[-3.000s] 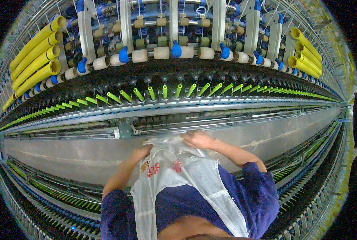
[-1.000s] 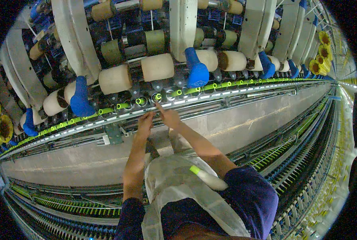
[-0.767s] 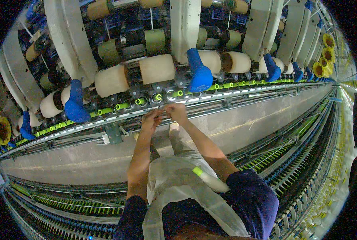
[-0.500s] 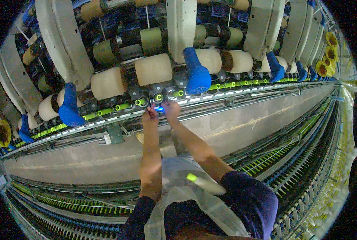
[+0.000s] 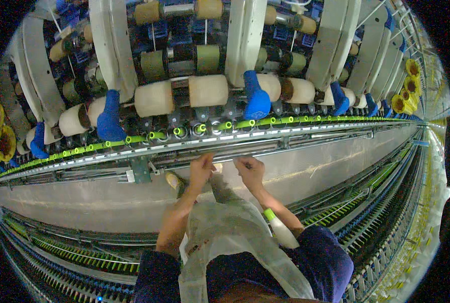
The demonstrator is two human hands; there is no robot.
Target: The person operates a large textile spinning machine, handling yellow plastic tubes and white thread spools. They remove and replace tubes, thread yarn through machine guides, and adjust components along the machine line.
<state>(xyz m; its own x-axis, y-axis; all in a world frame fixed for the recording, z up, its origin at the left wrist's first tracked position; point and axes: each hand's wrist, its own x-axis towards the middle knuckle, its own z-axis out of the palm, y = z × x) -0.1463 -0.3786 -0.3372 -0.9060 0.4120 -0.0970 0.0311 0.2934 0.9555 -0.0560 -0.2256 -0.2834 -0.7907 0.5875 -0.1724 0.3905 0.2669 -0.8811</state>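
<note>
My left hand (image 5: 201, 170) is held in front of the machine, below the spindle rail, its fingers pinched together. Level with it and a short way to the right, my right hand (image 5: 250, 170) has its fingers curled in. Whatever either hand pinches, if anything, is too small to make out. Beyond the hands runs a row of lime-green bobbin tubes (image 5: 201, 128) on spindles; both hands are apart from it. A yarn bobbin (image 5: 284, 230) with a green end and white winding lies by my right forearm, at the edge of the pale apron (image 5: 220, 222).
Cream rollers (image 5: 208, 91) and blue-capped arms (image 5: 257, 98) overhang the spindles. The metal rail (image 5: 184, 145) crosses in front of them. Yellow cones (image 5: 5, 143) stand at the far left, others at the far right. Another spindle row (image 5: 331, 214) runs behind me; a shoe (image 5: 174, 182) shows on the floor.
Both hands have drawn back from the spindles toward me and moved apart. A blue glow between them is gone. The view has shifted, and the yarn bobbin appears farther right.
</note>
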